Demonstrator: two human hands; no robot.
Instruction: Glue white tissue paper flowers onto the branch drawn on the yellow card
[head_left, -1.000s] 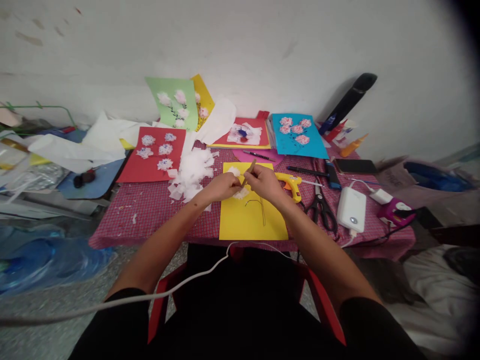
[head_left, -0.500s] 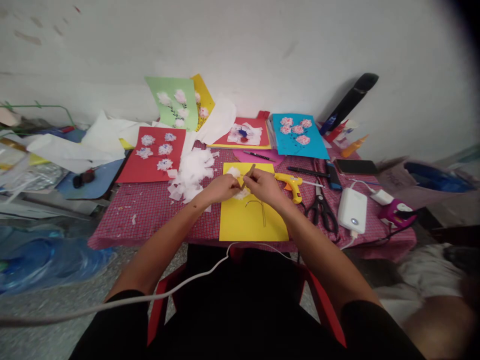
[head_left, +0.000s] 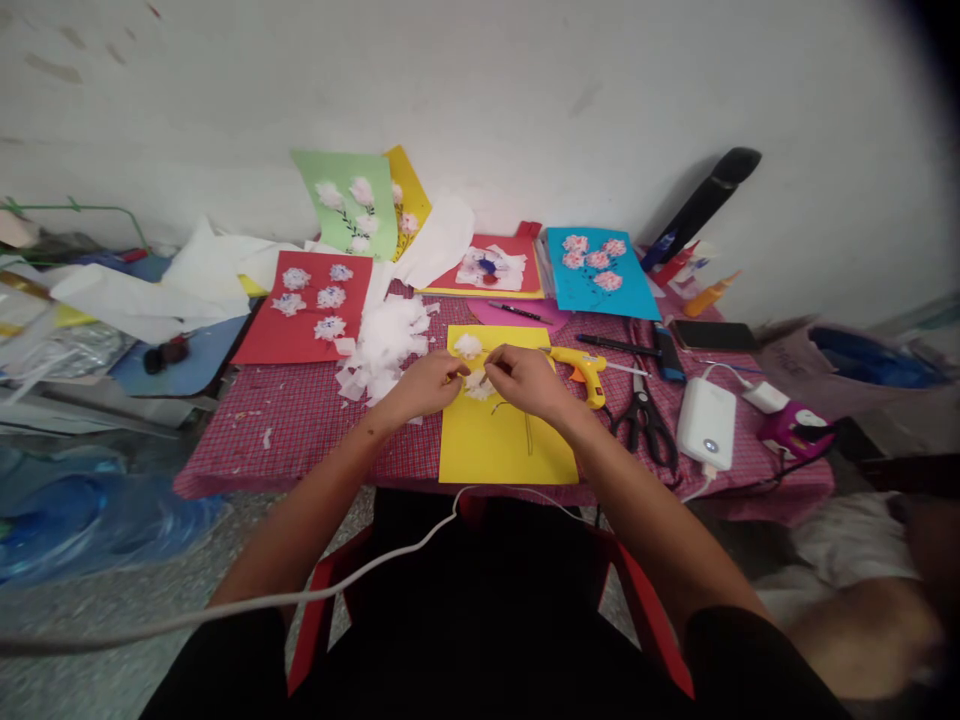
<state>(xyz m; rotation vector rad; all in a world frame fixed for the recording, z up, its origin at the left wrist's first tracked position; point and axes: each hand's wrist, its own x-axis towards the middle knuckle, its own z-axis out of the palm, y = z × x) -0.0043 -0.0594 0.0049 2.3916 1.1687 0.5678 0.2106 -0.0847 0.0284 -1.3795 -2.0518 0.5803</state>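
Observation:
A yellow sheet (head_left: 487,455) lies before me on the checked cloth, with a white tissue flower (head_left: 468,346) near its top left. Below that flower is a second white tissue puff (head_left: 478,385), between my hands. My left hand (head_left: 431,383) hovers at the sheet's left edge, fingertips pinched together; what they hold, if anything, is too small to see. Over the sheet's upper right, my right hand (head_left: 529,380) is also closed in a pinch, its contents hidden. Thin dark stem lines (head_left: 528,430) run beneath the right wrist.
White tissue pieces (head_left: 390,340) are heaped left of the sheet. To the right lie a yellow glue gun (head_left: 589,370), black scissors (head_left: 641,420) and a white power bank (head_left: 706,422). Flower cards stand or lie behind, including a red one (head_left: 300,335) and a blue one (head_left: 600,280).
My hands have drawn apart, the left shifting left and slightly down. More of the white tissue between them shows. A brownish strip-like shape at my right fingertips is no longer visible.

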